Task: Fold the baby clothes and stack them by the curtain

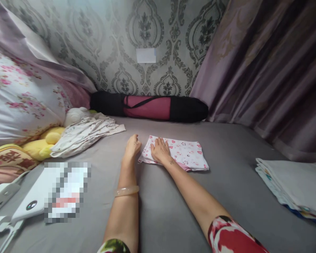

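White with pink print, the folded cloth [185, 151] lies on the grey sheet [226, 200]. The right hand [160, 151] rests flat upon it, fingers slightly spread. The left hand [133, 144] is just beside the cloth's left edge; whether its fingers pinch something, I cannot tell.

And it is all delivered through a single view, shot from the person's own head: the grey sheet [171, 214] is looked down upon from above, the forearms [122, 218] brought in from the bottom edge. The left hand [133, 147] and right hand [160, 151] are caught near mid-picture, at close range (even the bangle [126, 191] is picked out). Beyond, the patterned wall [110, 38] is faced almost squarely, the curtain [265, 77] taken in at far right.
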Tool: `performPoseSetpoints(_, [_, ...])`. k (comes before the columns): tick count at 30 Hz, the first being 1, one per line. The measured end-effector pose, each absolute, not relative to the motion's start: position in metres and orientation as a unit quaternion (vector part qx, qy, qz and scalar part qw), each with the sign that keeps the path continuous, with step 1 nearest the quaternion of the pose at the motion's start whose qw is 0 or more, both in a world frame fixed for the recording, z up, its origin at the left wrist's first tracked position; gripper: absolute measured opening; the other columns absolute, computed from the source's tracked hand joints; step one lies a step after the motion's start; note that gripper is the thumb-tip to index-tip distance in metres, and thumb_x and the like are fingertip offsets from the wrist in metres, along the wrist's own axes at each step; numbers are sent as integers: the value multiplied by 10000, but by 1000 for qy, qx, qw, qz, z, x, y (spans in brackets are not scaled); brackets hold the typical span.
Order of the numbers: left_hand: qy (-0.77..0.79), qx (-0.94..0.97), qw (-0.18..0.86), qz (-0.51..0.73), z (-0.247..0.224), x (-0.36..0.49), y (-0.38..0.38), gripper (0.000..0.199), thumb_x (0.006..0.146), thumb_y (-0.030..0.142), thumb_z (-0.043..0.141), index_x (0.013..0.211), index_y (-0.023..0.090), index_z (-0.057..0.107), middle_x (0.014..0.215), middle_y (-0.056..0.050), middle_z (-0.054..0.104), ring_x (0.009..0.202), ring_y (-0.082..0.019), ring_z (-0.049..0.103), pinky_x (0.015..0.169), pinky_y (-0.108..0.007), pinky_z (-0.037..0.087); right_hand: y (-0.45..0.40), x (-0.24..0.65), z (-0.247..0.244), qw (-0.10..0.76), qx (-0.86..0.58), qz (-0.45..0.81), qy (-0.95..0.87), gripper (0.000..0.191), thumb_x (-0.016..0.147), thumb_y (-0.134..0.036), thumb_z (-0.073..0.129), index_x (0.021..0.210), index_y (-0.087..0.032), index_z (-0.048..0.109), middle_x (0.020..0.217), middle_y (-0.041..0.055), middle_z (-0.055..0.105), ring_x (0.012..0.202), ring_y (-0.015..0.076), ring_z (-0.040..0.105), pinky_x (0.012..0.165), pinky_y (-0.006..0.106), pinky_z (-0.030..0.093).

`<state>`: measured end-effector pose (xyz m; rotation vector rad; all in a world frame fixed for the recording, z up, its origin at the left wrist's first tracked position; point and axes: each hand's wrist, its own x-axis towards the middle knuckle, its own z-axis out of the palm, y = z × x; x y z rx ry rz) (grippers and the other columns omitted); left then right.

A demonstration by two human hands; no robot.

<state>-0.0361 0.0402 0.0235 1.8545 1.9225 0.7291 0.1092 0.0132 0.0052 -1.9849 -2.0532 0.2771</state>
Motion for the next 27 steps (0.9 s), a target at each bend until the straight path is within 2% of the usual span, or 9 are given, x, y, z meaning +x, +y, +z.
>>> performPoseSetpoints(6, [690, 650, 202, 246, 30, -30, 37, 481, 840, 86, 389, 1289, 108, 562, 1281, -172, 616, 1228, -246, 555, 989, -318, 443, -1, 133, 10, 159, -712, 57, -681, 615, 985, -361, 250, 1477, 2, 312, 1569, 176, 242, 1459, 275, 163, 1172, 444, 44])
performPoseSetpoints(11, [673, 674, 196, 235, 29, -20, 37, 492, 822, 84, 405, 1286, 123, 562, 1298, -151, 611, 1244, -243, 541, 1017, -323, 426, -12, 158, 13, 130, -718, 105, -676, 612, 976, -341, 262, 1487, -5, 292, 1573, 177, 230, 1454, 276, 186, 1169, 437, 94])
performPoseSetpoints(15, [653, 699, 197, 214, 30, -8, 36, 487, 831, 96, 388, 1291, 123, 544, 1291, -158, 609, 1223, -249, 549, 993, -335, 434, -21, 182, 13, 145, -745, 62, -648, 611, 973, -327, 267, 1491, -4, 277, 1584, 177, 192, 1469, 267, 123, 1172, 447, 46])
performPoseSetpoints(19, [635, 727, 191, 178, 31, 6, 33, 467, 844, 110, 346, 1269, 109, 541, 1268, -186, 605, 1185, -269, 566, 950, -342, 440, -31, 201, 12, 115, -741, 98, -655, 612, 978, -348, 260, 1480, -1, 307, 1566, 187, 241, 1456, 270, 181, 1170, 440, 76])
performPoseSetpoints(23, [607, 762, 164, 157, 29, 19, 31, 445, 830, 105, 360, 1232, 134, 548, 1240, -169, 618, 1184, -261, 560, 946, -330, 429, -37, 215, 11, 139, -754, 43, -641, 601, 969, -306, 275, 1486, 0, 288, 1573, 184, 226, 1465, 258, 145, 1173, 435, 44])
performPoseSetpoints(27, [585, 790, 137, 120, 21, 32, 29, 419, 819, 99, 371, 1193, 137, 556, 1266, -166, 603, 1221, -256, 539, 942, -308, 425, -41, 230, 11, 97, -748, 81, -652, 594, 974, -334, 277, 1470, -13, 335, 1556, 174, 280, 1446, 255, 215, 1170, 421, 87])
